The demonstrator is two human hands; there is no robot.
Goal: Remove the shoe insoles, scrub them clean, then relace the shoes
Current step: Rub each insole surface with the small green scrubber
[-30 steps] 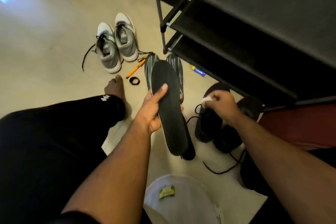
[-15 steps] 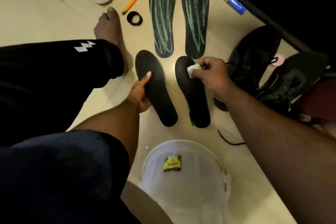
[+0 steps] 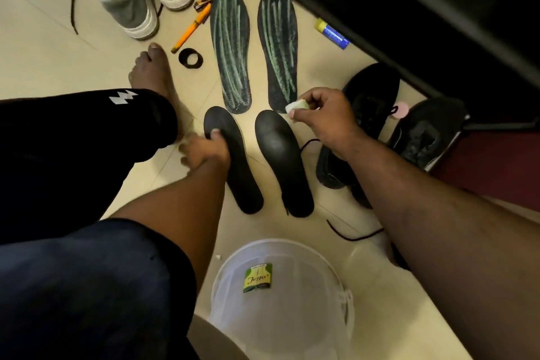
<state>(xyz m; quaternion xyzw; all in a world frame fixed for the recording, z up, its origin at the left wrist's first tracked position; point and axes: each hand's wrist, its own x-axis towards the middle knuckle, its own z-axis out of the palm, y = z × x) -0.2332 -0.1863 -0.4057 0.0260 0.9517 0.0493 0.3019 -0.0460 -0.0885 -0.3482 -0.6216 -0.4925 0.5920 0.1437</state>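
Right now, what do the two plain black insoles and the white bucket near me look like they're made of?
Black insoles: probably foam or rubbery foam, matte; they show a dull, soft sheen with no hard glare. White bucket: likely thin plastic, smooth and semi-translucent, since its wall lets light through around the label.

Two insoles [image 3: 230, 50] lie side by side on the floor [image 3: 43, 47]. Two more insoles [image 3: 283, 161] lie just in front of them.
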